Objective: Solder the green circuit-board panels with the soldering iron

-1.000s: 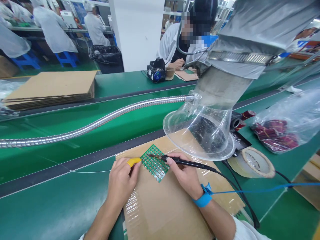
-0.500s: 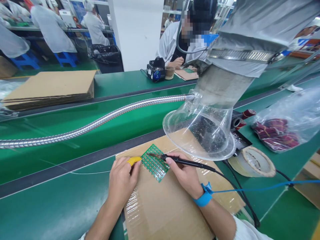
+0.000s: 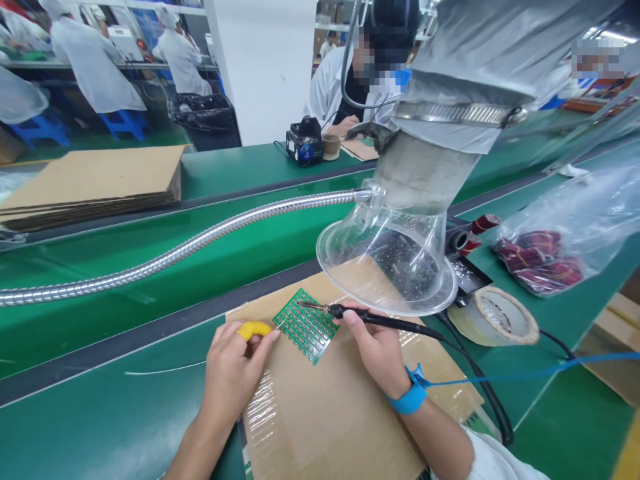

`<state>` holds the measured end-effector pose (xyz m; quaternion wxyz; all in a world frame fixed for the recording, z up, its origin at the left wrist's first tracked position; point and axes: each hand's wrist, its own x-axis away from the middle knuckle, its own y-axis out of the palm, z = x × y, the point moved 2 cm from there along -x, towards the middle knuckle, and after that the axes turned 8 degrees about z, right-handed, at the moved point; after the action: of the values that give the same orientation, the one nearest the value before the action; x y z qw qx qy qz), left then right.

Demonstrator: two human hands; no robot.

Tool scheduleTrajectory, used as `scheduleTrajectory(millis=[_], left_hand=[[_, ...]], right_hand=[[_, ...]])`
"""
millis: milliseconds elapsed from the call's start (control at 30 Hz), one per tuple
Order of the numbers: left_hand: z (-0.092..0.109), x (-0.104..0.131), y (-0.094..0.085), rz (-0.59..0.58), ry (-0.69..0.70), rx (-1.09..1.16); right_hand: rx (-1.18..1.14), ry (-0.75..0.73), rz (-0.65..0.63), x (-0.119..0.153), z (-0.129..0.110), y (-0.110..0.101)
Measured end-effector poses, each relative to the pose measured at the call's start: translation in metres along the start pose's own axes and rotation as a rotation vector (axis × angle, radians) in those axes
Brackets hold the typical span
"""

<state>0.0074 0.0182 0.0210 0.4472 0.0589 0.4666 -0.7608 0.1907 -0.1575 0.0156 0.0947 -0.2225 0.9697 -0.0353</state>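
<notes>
A green circuit board (image 3: 307,333) with rows of small pads lies on the cardboard mat. My left hand (image 3: 233,363), a yellow cover on one finger, is at the board's left corner. Its thumb and finger pinch a thin solder wire (image 3: 165,369), which trails out to the left over the table. From the other side, my right hand (image 3: 375,343) grips a black-handled soldering iron (image 3: 360,315) like a pen. The iron's tip is over the upper part of the board; whether it touches a pad I cannot tell. A blue wrist strap (image 3: 409,398) circles my right wrist.
A clear fume hood (image 3: 387,267) hangs low above my right hand. A metal flexible hose (image 3: 240,227) crosses ahead. On the right are a tape roll (image 3: 500,317) and a plastic bag (image 3: 545,260). Stacked cardboard (image 3: 95,177) lies far left. A co-worker (image 3: 330,93) sits opposite.
My left hand has drawn back a little to the left, baring the board's left corner. The iron's tip has shifted slightly right across the board. The whole view has moved a little.
</notes>
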Motion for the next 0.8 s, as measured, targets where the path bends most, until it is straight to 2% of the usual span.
scheduleTrajectory(millis=[167,433,800], left_hand=[[0.0029,0.0017,0.0089,-0.110,0.025,0.030],[-0.0012,0.0011,0.0085,-0.124,0.013,0.033],[-0.0002,0.0006,0.0108,-0.086,0.021,0.014]], right_hand=[[0.069,-0.022,-0.008,0.0023,-0.0010,-0.0030],[0.111,-0.021,-0.073,0.0006,-0.0038,0.0020],[0.082,-0.010,-0.070,0.0004,-0.0033,0.0020]])
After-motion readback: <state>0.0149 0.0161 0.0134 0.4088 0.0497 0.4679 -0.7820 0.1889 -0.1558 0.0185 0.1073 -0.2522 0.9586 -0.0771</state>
